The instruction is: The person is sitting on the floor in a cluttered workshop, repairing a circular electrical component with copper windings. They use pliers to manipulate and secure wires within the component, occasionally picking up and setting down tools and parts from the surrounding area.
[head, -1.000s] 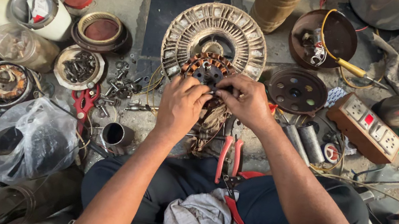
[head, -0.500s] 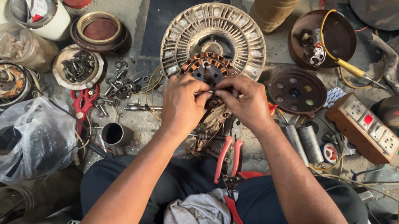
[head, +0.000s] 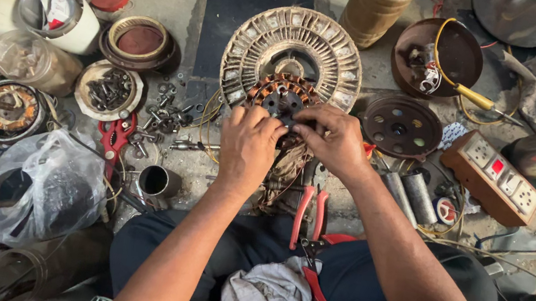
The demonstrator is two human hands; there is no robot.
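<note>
Between pinching left hand (head: 250, 142) and right hand (head: 334, 142), copper-wound stator (head: 280, 97) flat, axis upward, near ribbed disc (head: 294, 42).

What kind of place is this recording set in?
Probably a floor-level motor or fan repair workshop: both hands work on a copper-wound stator, with red-handled pliers and a dish of screws nearby.

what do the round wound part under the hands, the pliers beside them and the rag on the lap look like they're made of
Wound part: coppery wire coils on a dark core, probably steel, with a dull sheen. Both the left hand and right hand rest on it.
Pliers: greyish metal jaws; red handles, apparently plastic or rubber coated.
Rag: crumpled grey cloth, soft folds, matte, looks stained.
</note>
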